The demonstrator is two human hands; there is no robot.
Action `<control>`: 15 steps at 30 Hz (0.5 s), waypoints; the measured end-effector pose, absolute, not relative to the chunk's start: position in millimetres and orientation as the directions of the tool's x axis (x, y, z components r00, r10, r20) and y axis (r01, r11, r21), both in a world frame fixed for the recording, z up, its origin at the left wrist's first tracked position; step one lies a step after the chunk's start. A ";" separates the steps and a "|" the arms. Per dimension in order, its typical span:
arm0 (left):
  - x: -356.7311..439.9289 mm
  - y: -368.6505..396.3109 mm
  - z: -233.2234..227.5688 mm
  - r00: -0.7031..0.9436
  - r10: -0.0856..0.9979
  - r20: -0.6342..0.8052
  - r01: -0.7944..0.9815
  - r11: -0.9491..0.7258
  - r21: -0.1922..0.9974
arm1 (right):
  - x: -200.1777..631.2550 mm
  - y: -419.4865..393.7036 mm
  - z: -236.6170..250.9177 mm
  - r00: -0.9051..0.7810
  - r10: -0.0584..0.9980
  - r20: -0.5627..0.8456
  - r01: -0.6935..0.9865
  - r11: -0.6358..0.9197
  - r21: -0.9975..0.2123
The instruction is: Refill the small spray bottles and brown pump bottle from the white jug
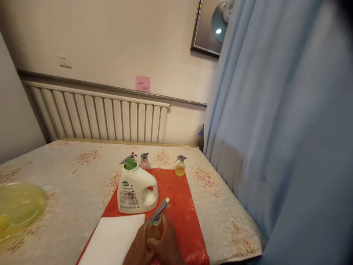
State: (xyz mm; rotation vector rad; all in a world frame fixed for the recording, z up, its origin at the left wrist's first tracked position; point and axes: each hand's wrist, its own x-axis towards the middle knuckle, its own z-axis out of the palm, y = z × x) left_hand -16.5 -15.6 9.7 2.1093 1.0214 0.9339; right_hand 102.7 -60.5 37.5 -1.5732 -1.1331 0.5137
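Both hands are closed around a small spray bottle (159, 213) with a grey trigger head and a pale nozzle tip. My left hand (139, 244) wraps it from the left, and my right hand (168, 237) from the right, so most of its body is hidden. Just beyond stands a white detergent jug (135, 197) with a side handle and an open green-lined mouth. A folded white cloth (113, 237) lies left of my hands. Under these spreads a red plastic sheet (183, 208).
Behind the jug are a pink spray bottle (145, 162) and another grey sprayer (129, 157). A spray bottle with yellow liquid (180, 169) stands at the sheet's far right. A translucent yellow basin (22, 202) is at left. A blue curtain (256, 121) borders the table's right edge.
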 end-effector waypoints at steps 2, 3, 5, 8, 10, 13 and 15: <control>-17.3 -14.5 3.2 0.449 0.831 0.329 0.393 -0.514 0.762 | 102.7 -60.5 36.7 0.448 0.867 0.219 0.384 0.035 -0.923; -17.6 -13.7 -0.7 0.439 0.835 0.331 0.396 -0.510 0.763 | 102.8 -60.6 36.7 0.446 0.870 0.211 0.378 0.031 -0.925; -18.1 -11.9 -6.3 0.428 0.842 0.329 0.399 -0.503 0.767 | 103.1 -60.9 37.0 0.448 0.872 0.196 0.372 0.017 -0.928; -18.6 -10.6 -1.4 0.469 0.824 0.319 0.364 -0.509 0.780 | 104.1 -60.7 36.1 0.462 0.867 0.190 0.382 -0.001 -0.924; -19.2 -11.6 10.9 0.523 0.793 0.312 0.315 -0.520 0.794 | 105.0 -60.2 34.5 0.473 0.859 0.193 0.386 -0.005 -0.922; -23.3 -12.5 26.0 0.587 0.751 0.304 0.255 -0.528 0.810 | 106.2 -59.2 32.1 0.482 0.851 0.209 0.394 0.003 -0.919; -30.5 -7.7 22.0 0.590 0.741 0.320 0.272 -0.556 0.785 | 106.6 -58.6 32.3 0.487 0.846 0.216 0.404 0.001 -0.915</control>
